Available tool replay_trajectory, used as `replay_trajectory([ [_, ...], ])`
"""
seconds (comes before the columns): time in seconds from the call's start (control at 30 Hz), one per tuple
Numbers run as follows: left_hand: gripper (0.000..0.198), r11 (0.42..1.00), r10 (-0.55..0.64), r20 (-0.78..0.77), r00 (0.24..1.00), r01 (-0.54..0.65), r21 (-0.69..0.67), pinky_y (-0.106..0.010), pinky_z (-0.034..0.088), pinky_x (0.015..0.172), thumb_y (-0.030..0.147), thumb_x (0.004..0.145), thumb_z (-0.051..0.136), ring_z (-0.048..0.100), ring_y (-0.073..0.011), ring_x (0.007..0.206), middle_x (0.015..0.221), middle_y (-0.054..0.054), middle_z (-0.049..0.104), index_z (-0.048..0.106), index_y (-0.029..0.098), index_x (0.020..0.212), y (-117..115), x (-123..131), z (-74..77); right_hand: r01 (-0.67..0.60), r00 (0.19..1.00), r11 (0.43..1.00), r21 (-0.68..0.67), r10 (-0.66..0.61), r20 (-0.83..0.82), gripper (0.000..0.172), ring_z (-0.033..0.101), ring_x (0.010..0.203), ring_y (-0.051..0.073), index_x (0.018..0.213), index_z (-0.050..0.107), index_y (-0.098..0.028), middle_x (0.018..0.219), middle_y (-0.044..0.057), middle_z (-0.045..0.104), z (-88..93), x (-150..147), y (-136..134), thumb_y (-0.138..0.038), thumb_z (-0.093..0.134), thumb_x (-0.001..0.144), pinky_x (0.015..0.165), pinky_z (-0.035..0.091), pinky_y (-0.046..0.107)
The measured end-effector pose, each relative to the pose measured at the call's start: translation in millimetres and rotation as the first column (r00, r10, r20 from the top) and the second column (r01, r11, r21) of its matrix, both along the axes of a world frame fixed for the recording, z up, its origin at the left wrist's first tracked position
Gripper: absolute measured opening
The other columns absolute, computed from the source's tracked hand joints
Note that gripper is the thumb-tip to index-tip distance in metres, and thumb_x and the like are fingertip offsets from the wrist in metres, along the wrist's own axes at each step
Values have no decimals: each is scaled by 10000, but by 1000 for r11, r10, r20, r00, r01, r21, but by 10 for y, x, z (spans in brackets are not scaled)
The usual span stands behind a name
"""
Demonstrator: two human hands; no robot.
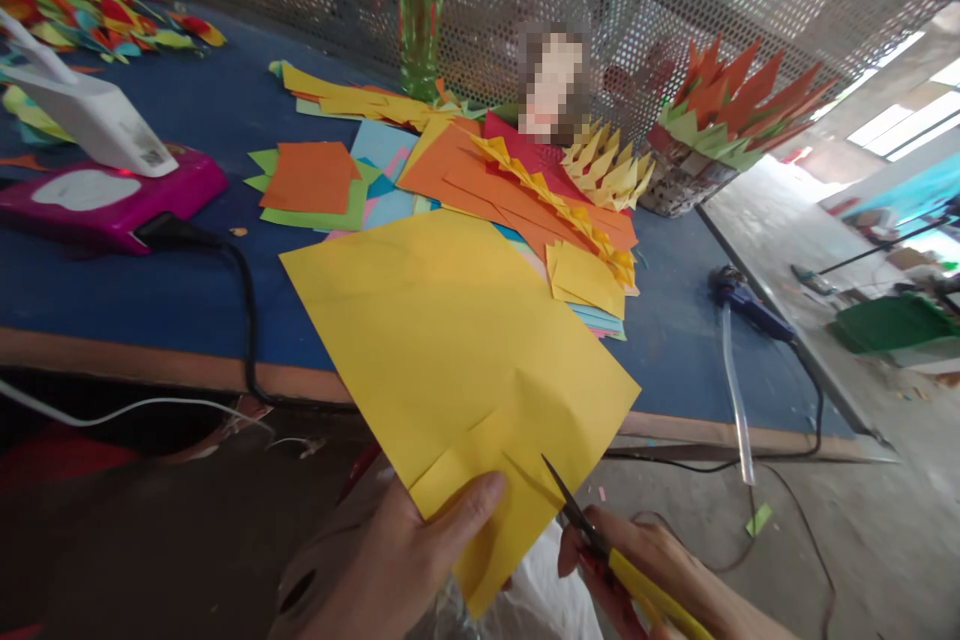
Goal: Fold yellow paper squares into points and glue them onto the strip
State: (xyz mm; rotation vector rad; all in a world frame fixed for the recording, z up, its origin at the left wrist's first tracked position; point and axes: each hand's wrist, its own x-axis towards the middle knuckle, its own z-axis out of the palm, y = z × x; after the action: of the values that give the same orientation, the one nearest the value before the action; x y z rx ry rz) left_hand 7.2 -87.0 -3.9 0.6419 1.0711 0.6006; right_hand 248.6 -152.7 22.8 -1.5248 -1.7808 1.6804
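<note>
A large sheet of yellow paper (pixel 442 310) hangs over the near edge of the table, and my left hand (pixel 442 530) grips its lower part with the thumb on top. Under that thumb lies a smaller yellow piece (pixel 480 460), and whether it is separate or joined to the sheet I cannot tell. My right hand (pixel 637 560) is closed around scissors (pixel 622 565) with yellow handles. Their dark blades point up and left, with one blade lying over the paper's right edge. The fingers of my left hand are hidden behind the paper.
Orange sheets (pixel 480 185), small yellow squares (pixel 589 280) and folded yellow strips lie beyond. A green bottle (pixel 420 15) stands at the back. Magenta power box (pixel 180 190) with a cable is at left; glue gun (pixel 750 305) with a clear stick lies right, near a paper-petalled basket (pixel 690 170).
</note>
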Motion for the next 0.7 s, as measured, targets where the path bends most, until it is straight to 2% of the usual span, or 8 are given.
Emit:
replay_trajectory([
  [0.17, 489, 1000, 6, -16, 1000, -5, 29, -281, 568, 530, 594, 715, 798, 649, -189, 605, 764, -38, 702, 710, 162, 924, 4, -3, 7, 4, 1000, 999, -54, -6, -29, 763, 431, 654, 135, 1180, 599, -245, 727, -10, 523, 5, -13, 17, -895, 414, 827, 611, 411, 245],
  [0.37, 488, 999, -10, -53, 999, 13, 45, -269, 562, 550, 593, 736, 785, 666, -200, 652, 810, -54, 723, 710, 174, 973, 8, -27, -20, 20, 999, 993, 113, -24, 31, 656, 491, 654, 143, 1183, 646, -246, 778, 27, 618, -11, 12, -30, -802, 454, 894, 637, 446, 260],
  [0.5, 472, 1000, -30, -21, 999, 30, 9, -289, 564, 535, 596, 733, 785, 646, -192, 576, 723, -44, 702, 705, 168, 914, 6, -14, -14, 22, 997, 991, 135, -32, 68, 649, 488, 650, 140, 1169, 653, -237, 768, 28, 615, -3, -4, -43, -791, 436, 909, 662, 446, 263],
  [0.7, 487, 1000, -19, -31, 999, 19, 20, -273, 551, 521, 608, 722, 795, 644, -186, 575, 713, -29, 694, 696, 176, 923, 11, -11, -12, 57, 993, 997, 53, -51, -110, 694, 389, 573, 80, 1075, 635, -155, 663, -21, 490, -34, -64, 23, -797, 418, 922, 539, 345, 199],
])
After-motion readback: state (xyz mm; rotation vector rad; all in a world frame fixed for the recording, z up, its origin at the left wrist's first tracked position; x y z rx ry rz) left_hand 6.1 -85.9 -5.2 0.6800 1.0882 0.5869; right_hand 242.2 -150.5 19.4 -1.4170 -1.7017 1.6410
